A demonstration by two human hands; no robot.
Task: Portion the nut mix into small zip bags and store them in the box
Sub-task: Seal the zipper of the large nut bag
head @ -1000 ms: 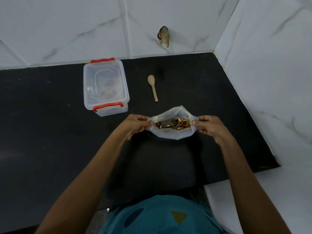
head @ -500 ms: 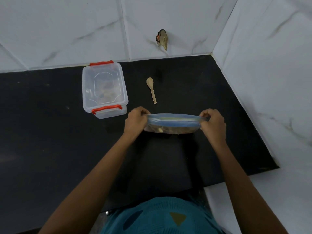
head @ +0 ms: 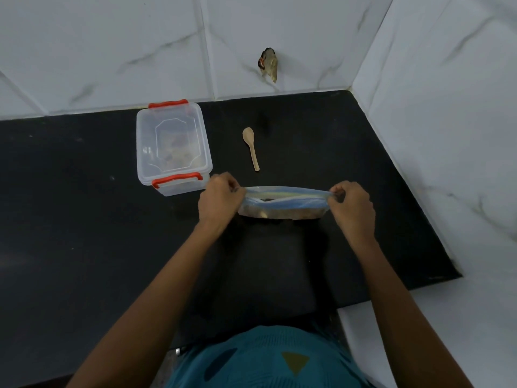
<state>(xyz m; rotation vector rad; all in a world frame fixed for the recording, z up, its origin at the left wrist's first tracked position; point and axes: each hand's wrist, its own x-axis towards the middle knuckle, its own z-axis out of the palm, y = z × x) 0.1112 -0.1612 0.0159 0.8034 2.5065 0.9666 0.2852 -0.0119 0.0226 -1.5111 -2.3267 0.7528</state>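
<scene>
**Closing the bag's mouth**

We have the zip bag (head: 282, 201) pulled taut between our hands. The left hand (head: 221, 198) pinches one end of its top edge and the right hand (head: 352, 204) pinches the other, fingers curled on the plastic. The bag hangs between them, just above the black counter (head: 84, 219), with the nut mix (head: 279, 213) showing brown through its lower part. A thin dark slit shows along the blue strip nearer the left hand, so we judge the seal is not yet pressed shut along its length.

The step in hand looks like sealing a filled portion. Next we would need to run a thumb and finger along the strip from one hand to the other until the slit is gone.

The box (head: 172, 147) sits just beyond the left hand, with its clear lid on. Something indistinct lies inside. We would have to free its red clips before the bag can go in. The wooden spoon (head: 251, 148) lies beyond the bag, between the hands.
</scene>
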